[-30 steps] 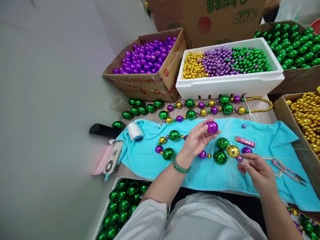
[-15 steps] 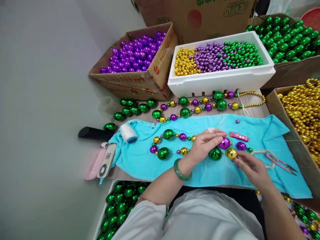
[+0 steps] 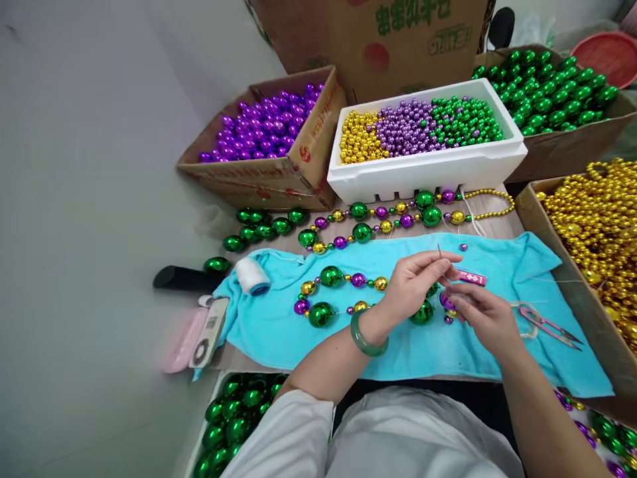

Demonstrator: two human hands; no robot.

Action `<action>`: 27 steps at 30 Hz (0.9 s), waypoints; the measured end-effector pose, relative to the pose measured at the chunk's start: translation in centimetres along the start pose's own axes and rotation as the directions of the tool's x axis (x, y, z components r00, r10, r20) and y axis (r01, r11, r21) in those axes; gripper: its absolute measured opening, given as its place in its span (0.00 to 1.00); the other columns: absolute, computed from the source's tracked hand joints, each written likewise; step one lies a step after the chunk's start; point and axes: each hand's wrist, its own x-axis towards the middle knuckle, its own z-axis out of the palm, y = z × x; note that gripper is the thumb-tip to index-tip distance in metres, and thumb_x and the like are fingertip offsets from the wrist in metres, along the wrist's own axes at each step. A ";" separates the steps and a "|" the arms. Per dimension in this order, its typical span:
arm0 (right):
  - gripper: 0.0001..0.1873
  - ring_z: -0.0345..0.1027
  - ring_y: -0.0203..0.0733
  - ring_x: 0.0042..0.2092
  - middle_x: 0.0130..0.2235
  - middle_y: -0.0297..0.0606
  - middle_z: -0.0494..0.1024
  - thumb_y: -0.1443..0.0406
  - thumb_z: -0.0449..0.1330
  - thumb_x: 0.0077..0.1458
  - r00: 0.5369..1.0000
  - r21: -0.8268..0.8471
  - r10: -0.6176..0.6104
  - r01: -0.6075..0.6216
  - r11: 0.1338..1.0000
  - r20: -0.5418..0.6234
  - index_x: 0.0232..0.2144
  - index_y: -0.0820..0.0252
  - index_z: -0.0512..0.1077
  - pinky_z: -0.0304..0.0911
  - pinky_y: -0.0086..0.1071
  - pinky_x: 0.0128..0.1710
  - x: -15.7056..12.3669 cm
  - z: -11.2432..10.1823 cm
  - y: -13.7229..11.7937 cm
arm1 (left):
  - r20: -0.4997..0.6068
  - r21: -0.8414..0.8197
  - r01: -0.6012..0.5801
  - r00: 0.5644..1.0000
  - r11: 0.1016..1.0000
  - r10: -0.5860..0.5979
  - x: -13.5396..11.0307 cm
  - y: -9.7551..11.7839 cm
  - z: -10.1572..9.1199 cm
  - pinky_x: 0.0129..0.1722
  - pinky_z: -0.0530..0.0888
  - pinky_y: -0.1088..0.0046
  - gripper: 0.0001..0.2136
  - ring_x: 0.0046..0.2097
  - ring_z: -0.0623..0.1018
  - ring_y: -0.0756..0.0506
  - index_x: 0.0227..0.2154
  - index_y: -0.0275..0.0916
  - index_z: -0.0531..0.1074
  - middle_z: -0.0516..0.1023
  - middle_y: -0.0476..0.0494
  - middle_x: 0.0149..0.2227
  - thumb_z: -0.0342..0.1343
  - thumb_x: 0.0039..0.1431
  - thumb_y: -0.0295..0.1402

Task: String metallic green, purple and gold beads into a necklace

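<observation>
Over the turquoise towel, my left hand [image 3: 413, 282], with a green bangle [image 3: 367, 335] at its wrist, pinches a thin needle [image 3: 440, 251] that points up from the fingertips. My right hand [image 3: 488, 318] sits just to its right, fingers closed at a strand of beads. A shiny purple bead [image 3: 446, 301] and smaller beads show below its fingertips; the exact grip is partly hidden. A large green bead [image 3: 422, 313] lies under the left hand. To the left, a strung loop of green, gold and purple beads [image 3: 330, 276] rests on the towel [image 3: 279, 338].
Behind lie a finished-looking bead necklace [image 3: 362, 232], a white foam box [image 3: 428, 166] of small beads and a carton [image 3: 259, 174] of purple beads. Pink-handled scissors [image 3: 550, 325] and a pink packet [image 3: 472, 277] lie right; a thread spool [image 3: 252, 276] stands left. Gold beads [image 3: 597, 226] fill a right-hand carton.
The needle now stands upright in my left fingers. My right hand has moved left and up, close to the left one, and the purple bead is now by its fingertips. The view has shifted slightly.
</observation>
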 end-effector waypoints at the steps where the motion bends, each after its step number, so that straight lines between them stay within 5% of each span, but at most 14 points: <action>1: 0.14 0.66 0.34 0.24 0.30 0.38 0.80 0.56 0.63 0.53 1.000 0.012 -0.001 0.001 1.000 0.004 0.35 0.60 0.78 0.64 0.28 0.22 0.4 0.2 -0.2 | -0.004 -0.019 -0.012 1.000 1.000 0.012 0.2 0.5 0.1 0.35 0.74 0.74 0.11 0.33 0.77 0.50 0.37 0.39 0.81 0.78 0.45 0.30 0.60 0.58 0.40; 9: 0.13 0.66 0.34 0.24 0.25 0.36 0.76 0.56 0.62 0.54 0.996 0.007 0.013 -0.014 1.000 0.087 0.30 0.61 0.74 0.62 0.26 0.21 1.6 -0.3 -0.4 | -0.025 -0.072 -0.032 0.999 0.997 0.030 1.1 1.3 -0.4 0.35 0.76 0.74 0.11 0.34 0.78 0.50 0.36 0.40 0.80 0.78 0.46 0.30 0.60 0.57 0.41; 13: 0.13 0.65 0.33 0.23 0.25 0.36 0.75 0.55 0.61 0.56 0.997 0.075 0.036 -0.041 0.996 0.062 0.33 0.60 0.72 0.61 0.26 0.20 1.3 -0.4 0.7 | 0.102 0.185 -0.040 0.995 0.982 0.022 3.3 2.2 -2.7 0.36 0.75 0.72 0.14 0.37 0.78 0.48 0.39 0.40 0.80 0.80 0.42 0.35 0.58 0.59 0.43; 16: 0.14 0.63 0.33 0.21 0.23 0.36 0.75 0.54 0.63 0.54 0.998 0.116 0.065 -0.065 0.991 0.004 0.34 0.60 0.73 0.60 0.26 0.18 0.8 -1.0 0.4 | 0.053 0.605 -0.185 0.980 0.774 0.193 8.1 4.5 -6.9 0.46 0.72 0.71 0.12 0.43 0.77 0.47 0.41 0.39 0.80 0.81 0.41 0.41 0.57 0.60 0.39; 19: 0.14 0.61 0.33 0.20 0.23 0.36 0.74 0.55 0.64 0.53 0.995 0.112 0.075 -0.067 0.991 -0.068 0.35 0.60 0.74 0.58 0.25 0.16 0.0 -1.9 -1.3 | -0.094 0.897 -0.073 0.932 0.435 0.351 14.4 6.9 -12.6 0.56 0.67 0.67 0.12 0.50 0.75 0.44 0.43 0.35 0.79 0.80 0.40 0.47 0.55 0.61 0.34; 23: 0.13 0.61 0.33 0.19 0.23 0.38 0.74 0.55 0.64 0.52 0.996 -0.027 0.016 -0.018 0.999 -0.084 0.35 0.58 0.76 0.58 0.24 0.14 -1.3 -2.9 -4.0 | -0.301 0.953 0.277 0.910 0.121 0.285 20.8 8.9 -19.2 0.57 0.65 0.70 0.15 0.54 0.73 0.44 0.48 0.32 0.76 0.77 0.37 0.53 0.52 0.62 0.28; 27: 0.13 0.64 0.37 0.19 0.23 0.39 0.75 0.53 0.66 0.49 0.989 -0.121 -0.093 0.080 0.989 -0.111 0.34 0.54 0.78 0.62 0.27 0.14 -2.0 -3.1 -4.9 | -0.377 0.926 0.375 0.899 0.049 0.222 23.9 8.9 -21.6 0.52 0.69 0.69 0.15 0.51 0.76 0.42 0.47 0.31 0.77 0.78 0.32 0.50 0.58 0.57 0.28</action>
